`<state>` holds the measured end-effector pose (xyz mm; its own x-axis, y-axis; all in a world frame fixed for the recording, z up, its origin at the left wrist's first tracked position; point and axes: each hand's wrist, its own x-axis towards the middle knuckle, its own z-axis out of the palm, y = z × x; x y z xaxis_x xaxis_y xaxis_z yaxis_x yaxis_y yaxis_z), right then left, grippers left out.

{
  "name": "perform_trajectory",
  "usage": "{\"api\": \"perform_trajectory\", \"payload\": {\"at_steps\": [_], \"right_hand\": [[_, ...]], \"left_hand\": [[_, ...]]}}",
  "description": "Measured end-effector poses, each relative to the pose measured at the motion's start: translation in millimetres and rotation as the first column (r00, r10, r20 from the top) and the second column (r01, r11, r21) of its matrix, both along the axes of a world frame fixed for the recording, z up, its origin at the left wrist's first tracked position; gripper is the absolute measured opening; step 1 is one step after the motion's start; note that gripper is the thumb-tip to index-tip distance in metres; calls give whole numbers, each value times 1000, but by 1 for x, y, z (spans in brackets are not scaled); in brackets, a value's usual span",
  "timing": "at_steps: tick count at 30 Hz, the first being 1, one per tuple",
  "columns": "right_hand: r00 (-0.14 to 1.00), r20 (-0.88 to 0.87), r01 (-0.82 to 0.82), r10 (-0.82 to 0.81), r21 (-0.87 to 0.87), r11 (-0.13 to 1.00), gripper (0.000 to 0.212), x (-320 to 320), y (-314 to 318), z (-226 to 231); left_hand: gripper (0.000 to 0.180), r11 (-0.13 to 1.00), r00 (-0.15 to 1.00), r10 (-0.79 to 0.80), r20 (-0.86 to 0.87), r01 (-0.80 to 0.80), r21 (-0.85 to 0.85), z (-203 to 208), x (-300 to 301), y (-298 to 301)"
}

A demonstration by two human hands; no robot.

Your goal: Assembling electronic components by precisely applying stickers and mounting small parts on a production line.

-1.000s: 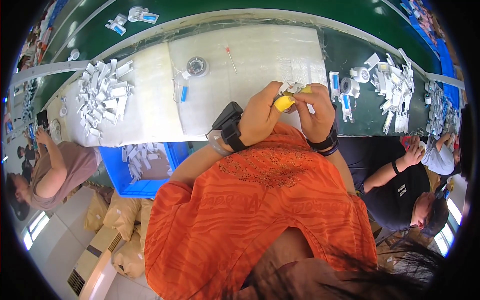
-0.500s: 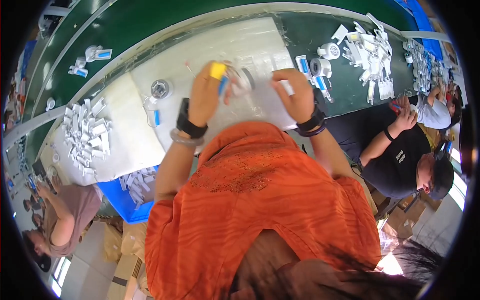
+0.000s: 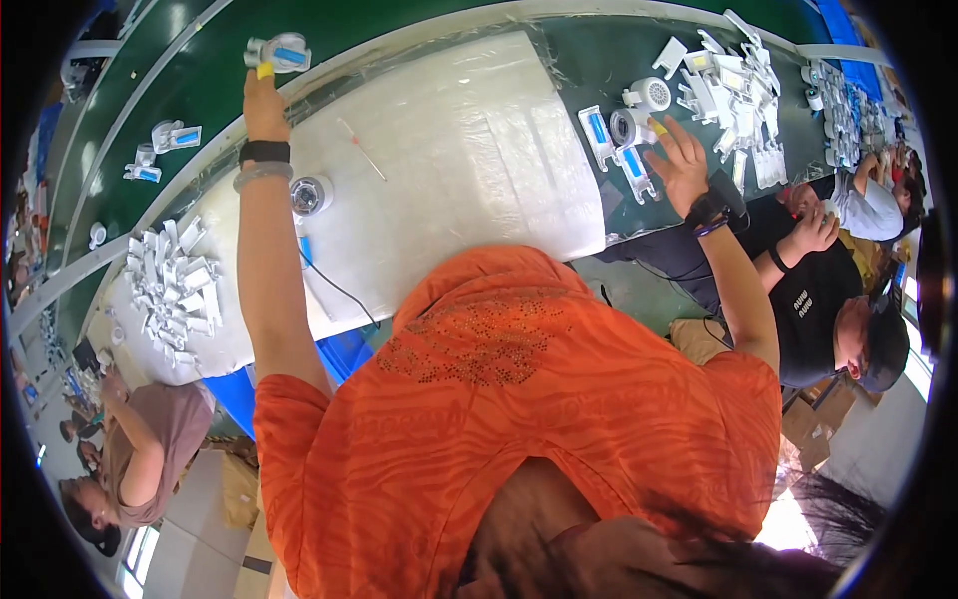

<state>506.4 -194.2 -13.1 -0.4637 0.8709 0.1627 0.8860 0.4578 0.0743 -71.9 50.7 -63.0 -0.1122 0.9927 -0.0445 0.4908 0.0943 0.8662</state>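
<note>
Currently, I am counting three white plastic units with blue strips on the green conveyor belt (image 3: 399, 12): one far-side unit (image 3: 289, 55) is lying at the left hand (image 3: 265, 112), and a nearer pair (image 3: 178, 136) is resting farther left. On the padded white mat (image 3: 479, 150), one round white unit with a grey face (image 3: 311, 196) and one slim pale tool with a red section (image 3: 361, 150) are lying. At the right, two round white housings (image 3: 652, 95) and two flat white pieces with blue strips (image 3: 636, 171) are sitting together. Two heaps of white plastic parts (image 3: 172, 285) are flanking the work area; their pieces are overlapping too much for counting.

The left hand is keeping its fingers close together, their tips meeting the edge of the far-side unit; I cannot tell whether they are gripping it. The right hand (image 3: 682, 165) is standing partly open and empty, its fingers spreading beside the nearer housing; contact is remaining unclear.

The left arm is lying nearly straight, pointing forward across the mat. The right arm is bending at the elbow, its hand angling inward to the left.
</note>
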Motion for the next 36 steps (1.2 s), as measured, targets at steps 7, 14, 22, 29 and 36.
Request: {"api": "perform_trajectory", "payload": {"at_steps": [7,14,22,29,36], "right_hand": [[994,-107,-49,35,-124,991,13,-12,8,17],[473,-715,-85,-514,-619,781,11,-102,-5,61],[263,-872,-412,-413,-489,769,17,-198,-7,88],[472,-766,-258,-437,-594,762,20,-203,-8,116],[768,-640,-169,12,-184,968,18,-212,-11,113]], "left_hand": [[34,978,948,-134,290,174,-117,26,69,-98],[42,786,727,-563,393,618,-17,99,147,-179],[61,571,513,-723,463,821,-16,131,174,-195],[48,505,492,-635,596,848,-163,116,143,-209],[40,624,523,-304,796,741,-249,119,136,-225]]}}
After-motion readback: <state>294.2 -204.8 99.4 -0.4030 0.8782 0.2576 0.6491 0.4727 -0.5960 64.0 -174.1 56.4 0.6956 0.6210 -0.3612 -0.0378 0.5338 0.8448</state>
